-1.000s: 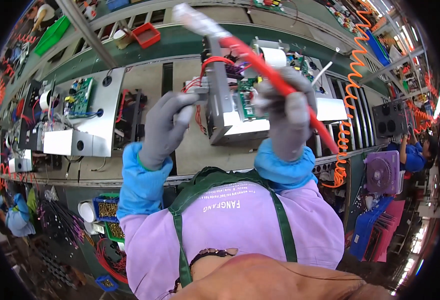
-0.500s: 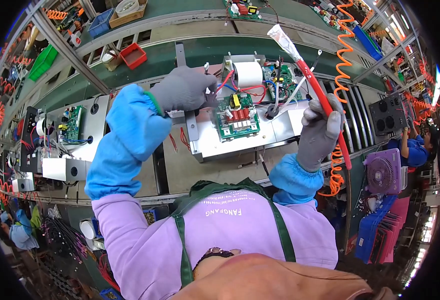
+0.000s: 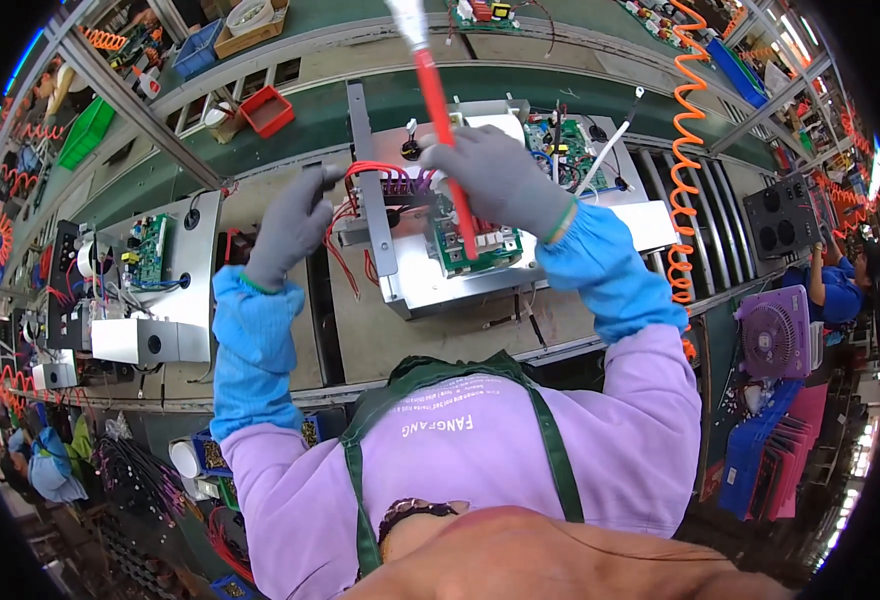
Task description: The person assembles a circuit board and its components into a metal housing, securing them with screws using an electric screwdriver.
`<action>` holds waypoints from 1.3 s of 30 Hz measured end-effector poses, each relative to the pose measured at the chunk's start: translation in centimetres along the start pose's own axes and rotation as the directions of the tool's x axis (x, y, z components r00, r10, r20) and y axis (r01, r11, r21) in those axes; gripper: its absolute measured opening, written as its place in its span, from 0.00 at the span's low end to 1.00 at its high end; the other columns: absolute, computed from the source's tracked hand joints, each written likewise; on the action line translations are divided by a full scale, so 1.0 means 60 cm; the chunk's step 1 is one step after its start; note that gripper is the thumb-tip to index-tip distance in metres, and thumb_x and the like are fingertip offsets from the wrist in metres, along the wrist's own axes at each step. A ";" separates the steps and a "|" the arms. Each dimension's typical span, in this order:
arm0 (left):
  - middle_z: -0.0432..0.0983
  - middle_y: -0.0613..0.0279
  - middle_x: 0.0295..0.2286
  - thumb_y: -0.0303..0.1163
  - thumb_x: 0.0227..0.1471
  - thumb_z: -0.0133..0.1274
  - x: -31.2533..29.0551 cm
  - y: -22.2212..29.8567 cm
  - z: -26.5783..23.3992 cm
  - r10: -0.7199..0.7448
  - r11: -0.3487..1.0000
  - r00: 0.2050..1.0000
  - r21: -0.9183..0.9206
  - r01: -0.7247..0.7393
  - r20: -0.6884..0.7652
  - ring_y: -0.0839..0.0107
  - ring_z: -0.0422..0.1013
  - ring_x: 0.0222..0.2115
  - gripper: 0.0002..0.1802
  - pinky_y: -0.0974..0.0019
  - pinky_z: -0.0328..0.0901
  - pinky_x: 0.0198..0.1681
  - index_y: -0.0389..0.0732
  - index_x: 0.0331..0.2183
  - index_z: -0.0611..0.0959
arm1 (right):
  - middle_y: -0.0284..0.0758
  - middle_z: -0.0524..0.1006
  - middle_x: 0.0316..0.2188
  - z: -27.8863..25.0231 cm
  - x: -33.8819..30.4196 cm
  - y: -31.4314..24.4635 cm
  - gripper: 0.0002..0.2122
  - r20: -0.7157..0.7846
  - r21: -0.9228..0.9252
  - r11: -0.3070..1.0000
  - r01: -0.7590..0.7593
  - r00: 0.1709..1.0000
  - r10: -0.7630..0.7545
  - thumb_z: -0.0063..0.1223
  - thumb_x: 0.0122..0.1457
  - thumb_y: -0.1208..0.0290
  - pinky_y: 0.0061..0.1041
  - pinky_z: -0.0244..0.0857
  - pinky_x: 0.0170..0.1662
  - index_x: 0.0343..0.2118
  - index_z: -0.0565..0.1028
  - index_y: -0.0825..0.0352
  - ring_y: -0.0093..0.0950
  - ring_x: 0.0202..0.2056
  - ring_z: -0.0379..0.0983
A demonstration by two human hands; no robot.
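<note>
Right hand [image 3: 505, 182]: gloved, fingers closed around red stick [image 3: 434, 95]; white-wrapped end beyond grip, at upper picture edge, plain end below grip, in front of green circuit board [image 3: 482, 258]. Contact between stick and board cannot be told. Left hand [image 3: 292, 228]: gloved, fingertips just beside red wires [image 3: 368, 167], left of right-hand grip; whether fingers pinch wires cannot be told. Between hands: upright grey metal bar [image 3: 375, 205] on open metal case [image 3: 425, 292]. Right of grip: orange coiled cord [image 3: 687, 120].
</note>
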State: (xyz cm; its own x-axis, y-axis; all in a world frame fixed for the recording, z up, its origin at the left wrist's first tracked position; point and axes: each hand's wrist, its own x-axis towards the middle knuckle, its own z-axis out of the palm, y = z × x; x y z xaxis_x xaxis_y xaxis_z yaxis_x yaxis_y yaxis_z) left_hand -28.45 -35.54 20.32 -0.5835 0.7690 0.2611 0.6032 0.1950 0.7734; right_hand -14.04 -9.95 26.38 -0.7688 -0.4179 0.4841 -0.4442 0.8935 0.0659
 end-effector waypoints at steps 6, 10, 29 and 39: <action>0.72 0.52 0.42 0.29 0.53 0.46 -0.014 -0.011 0.050 -0.170 0.974 0.985 -0.156 0.165 -0.022 0.60 0.71 0.40 0.19 0.63 0.64 0.42 0.36 0.48 0.70 | 0.35 0.74 0.40 0.044 0.004 0.025 0.15 0.119 -0.186 0.982 0.000 0.993 0.023 0.55 0.46 0.72 0.33 0.64 0.34 0.38 0.66 0.55 0.32 0.35 0.74; 0.66 0.49 0.29 0.33 0.56 0.46 -0.013 -0.033 0.060 0.024 0.975 0.992 0.221 0.005 -0.127 0.51 0.66 0.31 0.10 0.57 0.62 0.36 0.36 0.34 0.72 | 0.34 0.75 0.36 0.037 0.001 0.035 0.16 -0.013 -0.115 0.993 -0.014 1.000 0.012 0.56 0.46 0.72 0.33 0.64 0.34 0.38 0.67 0.55 0.33 0.34 0.74; 0.72 0.59 0.38 0.20 0.42 0.49 0.119 0.176 0.074 0.336 0.650 0.883 0.598 -0.469 0.328 0.59 0.69 0.41 0.30 0.61 0.68 0.41 0.50 0.50 0.72 | 0.33 0.77 0.29 0.015 -0.019 0.103 0.12 -0.138 0.291 0.941 -0.175 0.965 0.223 0.58 0.45 0.78 0.31 0.69 0.35 0.33 0.71 0.60 0.36 0.33 0.76; 0.71 0.55 0.29 0.26 0.44 0.53 0.154 0.140 0.067 0.342 0.901 0.930 0.236 -0.365 0.133 0.58 0.72 0.32 0.22 0.65 0.65 0.36 0.42 0.45 0.78 | 0.35 0.78 0.26 -0.020 -0.029 0.113 0.10 -0.193 0.631 0.752 -0.190 0.900 0.390 0.61 0.47 0.71 0.28 0.70 0.34 0.31 0.73 0.65 0.30 0.29 0.77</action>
State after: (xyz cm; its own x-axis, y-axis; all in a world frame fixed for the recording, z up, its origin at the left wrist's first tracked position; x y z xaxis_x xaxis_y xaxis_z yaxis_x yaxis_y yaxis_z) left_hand -26.60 -24.34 26.91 -0.2640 0.8631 0.4305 0.8845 0.0387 0.4649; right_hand -15.17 -2.94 27.01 -0.7764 0.0043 0.6302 -0.4781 0.6475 -0.5935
